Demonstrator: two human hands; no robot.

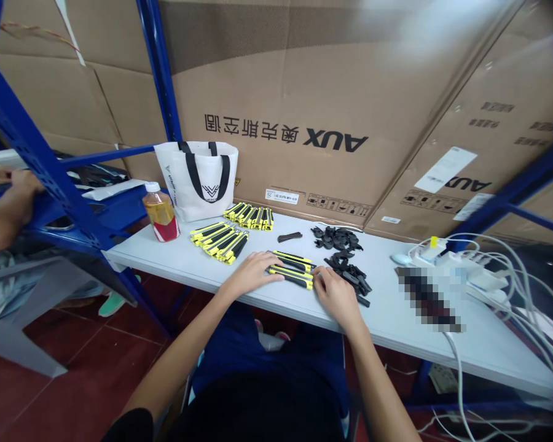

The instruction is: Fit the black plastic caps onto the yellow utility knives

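Note:
Several yellow-and-black utility knives [291, 268] lie side by side near the front edge of a white table [203, 264]. My left hand [252, 271] rests at their left ends, fingers touching them. My right hand [335, 296] lies flat at their right ends, beside a pile of small black plastic parts [348, 270]. Neither hand clearly grips anything. Two more groups of the same knives lie further left, one [220, 239] in the middle and one [249, 215] at the back.
A white tote bag [198, 178] and a bottle of amber drink [160, 212] stand at the table's left. Black parts [336, 236] lie at the back. White cables and a power strip [470, 267] crowd the right. Another person's hand [9, 202] rests on blue shelving, left.

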